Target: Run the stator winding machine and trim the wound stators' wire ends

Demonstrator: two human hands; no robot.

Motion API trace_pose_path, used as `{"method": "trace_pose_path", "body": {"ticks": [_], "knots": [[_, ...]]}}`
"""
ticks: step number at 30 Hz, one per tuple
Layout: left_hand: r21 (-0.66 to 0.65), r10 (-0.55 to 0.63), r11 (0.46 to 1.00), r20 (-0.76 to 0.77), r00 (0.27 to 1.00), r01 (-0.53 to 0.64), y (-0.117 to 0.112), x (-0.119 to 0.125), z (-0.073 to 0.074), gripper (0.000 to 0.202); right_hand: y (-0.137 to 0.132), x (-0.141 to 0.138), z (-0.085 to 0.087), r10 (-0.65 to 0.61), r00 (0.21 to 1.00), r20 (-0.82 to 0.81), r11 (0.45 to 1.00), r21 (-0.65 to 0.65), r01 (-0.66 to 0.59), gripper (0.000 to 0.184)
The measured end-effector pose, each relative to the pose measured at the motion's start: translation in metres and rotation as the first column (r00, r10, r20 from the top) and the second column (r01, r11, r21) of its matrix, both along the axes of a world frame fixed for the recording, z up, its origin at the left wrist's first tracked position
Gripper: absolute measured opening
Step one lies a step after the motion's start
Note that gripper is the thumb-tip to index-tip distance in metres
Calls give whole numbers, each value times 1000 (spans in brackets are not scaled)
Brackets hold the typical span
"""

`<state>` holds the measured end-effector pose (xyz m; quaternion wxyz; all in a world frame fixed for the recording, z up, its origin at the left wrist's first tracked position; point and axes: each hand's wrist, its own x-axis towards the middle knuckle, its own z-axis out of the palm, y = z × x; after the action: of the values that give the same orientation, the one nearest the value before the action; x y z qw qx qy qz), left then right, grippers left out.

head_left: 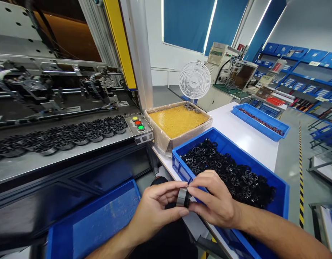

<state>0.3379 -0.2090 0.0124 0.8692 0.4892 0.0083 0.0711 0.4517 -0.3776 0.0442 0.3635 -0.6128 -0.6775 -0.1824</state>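
Observation:
Both my hands meet low in the middle of the view on one small black and grey ring part (183, 197). My left hand (155, 210) pinches it from the left with thumb and fingers. My right hand (214, 201) grips it from the right. They hover at the near corner of a blue bin (279, 201) filled with several black ring parts (225, 171). More black ring parts (60, 136) lie in rows on the machine's grey shelf to the left.
A cardboard box of yellow pieces (178, 120) stands beyond the bin. A button panel (138, 124) sits on the machine edge. An empty blue tray (98, 223) lies below left. A white fan (194, 80) and another blue tray (260, 120) are farther back on the white table.

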Motion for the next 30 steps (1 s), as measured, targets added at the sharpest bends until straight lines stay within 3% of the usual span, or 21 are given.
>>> {"method": "trace_pose_path", "body": {"ticks": [6, 10, 12, 13, 15, 17, 20, 23, 25, 28, 30], "knots": [[53, 0, 999, -57, 998, 3, -2, -4, -1, 48, 0, -3, -1, -34, 995, 89, 999, 42, 31, 29], [199, 31, 980, -127, 991, -5, -2, -8, -5, 47, 2, -1, -4, -51, 981, 188, 996, 79, 36, 26], [337, 76, 941, -131, 989, -27, 2, -9, -5, 44, 2, 18, -4, -78, 992, 100, 997, 14, 77, 29], [413, 101, 910, -114, 988, -45, 5, -9, -5, 43, 0, 31, -5, -151, 989, -8, 988, -40, 151, 32], [538, 173, 835, -59, 983, -114, 13, -9, -4, 41, -5, 64, -11, -398, 884, -247, 914, -184, 361, 35], [590, 239, 790, -42, 970, -169, 23, -7, -4, 39, -11, 95, -23, -559, 761, -330, 825, -312, 471, 24], [528, 290, 827, -103, 951, -195, 36, -4, -5, 38, -12, 119, -52, -591, 732, -340, 773, -498, 393, 13], [491, 271, 850, -99, 958, -190, 37, -1, -3, 40, -2, 117, -85, -621, 703, -346, 709, -631, 315, 16], [598, 275, 773, -15, 961, -211, 31, 1, 0, 37, 6, 110, -103, -661, 663, -352, 668, -678, 307, 19], [765, 264, 566, 184, 947, -306, 19, 1, 3, 35, 13, 101, -119, -689, 625, -366, 641, -710, 291, 20], [791, 248, 491, 276, 929, -366, 13, -1, 3, 43, 13, 99, -124, -688, 618, -380, 641, -718, 272, 20]]}}
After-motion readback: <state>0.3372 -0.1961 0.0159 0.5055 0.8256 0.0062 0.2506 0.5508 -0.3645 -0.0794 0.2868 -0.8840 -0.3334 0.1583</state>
